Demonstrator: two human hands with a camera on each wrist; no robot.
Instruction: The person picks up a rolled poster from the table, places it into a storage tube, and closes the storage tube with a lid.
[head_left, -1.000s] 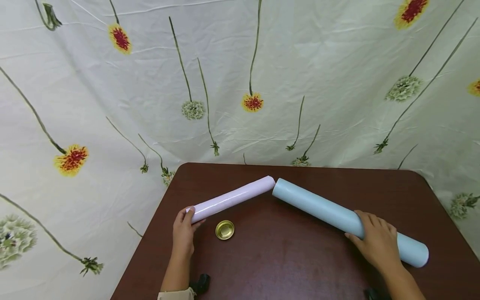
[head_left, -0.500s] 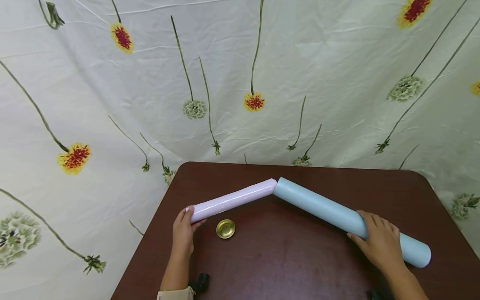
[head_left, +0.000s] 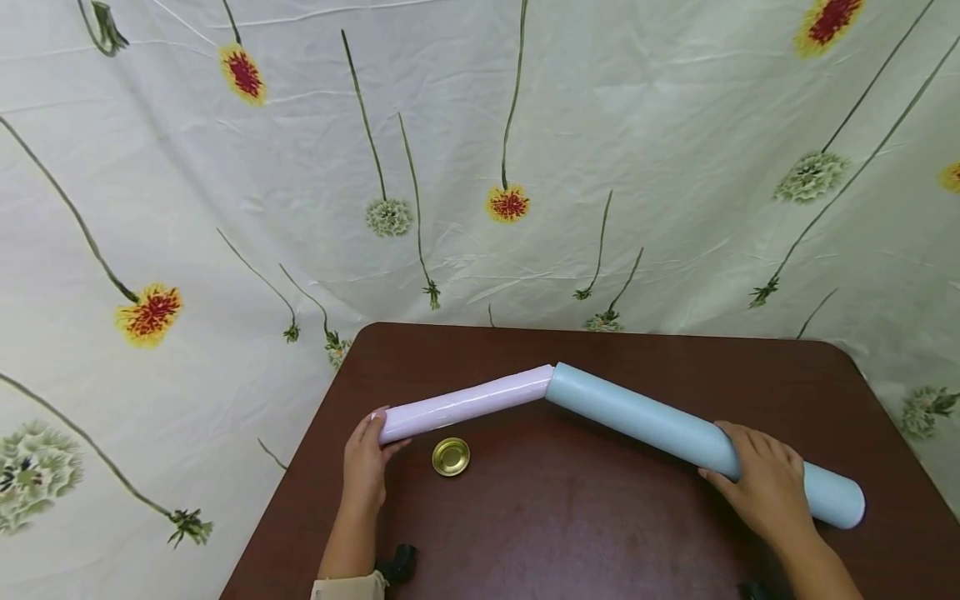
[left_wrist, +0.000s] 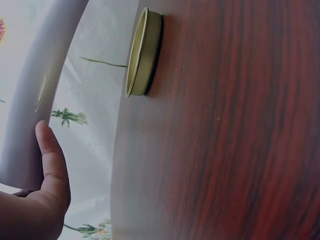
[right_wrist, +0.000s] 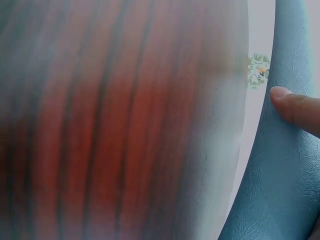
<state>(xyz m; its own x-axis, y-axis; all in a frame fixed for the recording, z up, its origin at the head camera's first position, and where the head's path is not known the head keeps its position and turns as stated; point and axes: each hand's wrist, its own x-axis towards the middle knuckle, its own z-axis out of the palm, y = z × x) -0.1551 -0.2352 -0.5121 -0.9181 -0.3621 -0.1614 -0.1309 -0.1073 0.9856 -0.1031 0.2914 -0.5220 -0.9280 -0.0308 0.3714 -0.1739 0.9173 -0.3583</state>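
Observation:
My left hand (head_left: 365, 467) grips the near end of a glossy lilac roll (head_left: 465, 402), its thumb along the side in the left wrist view. The roll slants up and right over the table. Its far end meets the left end of a thicker pale blue tube (head_left: 637, 417), and the two form a shallow peak. The blue tube slopes down to the right. My right hand (head_left: 768, 487) lies over it toward its right end, fingers curled round the far side. The right wrist view shows my right thumb (right_wrist: 295, 110) against the tube's finely creased surface.
A small round gold-coloured dish (head_left: 451, 457) stands on the dark reddish-brown table (head_left: 585, 517), just below the lilac roll. Behind the table hangs a pale flower-print cloth (head_left: 450, 150).
The lilac roll's far end has dropped slightly and come up against the blue tube's left end. The blue tube and right hand have shifted slightly right. The left hand keeps its grip.

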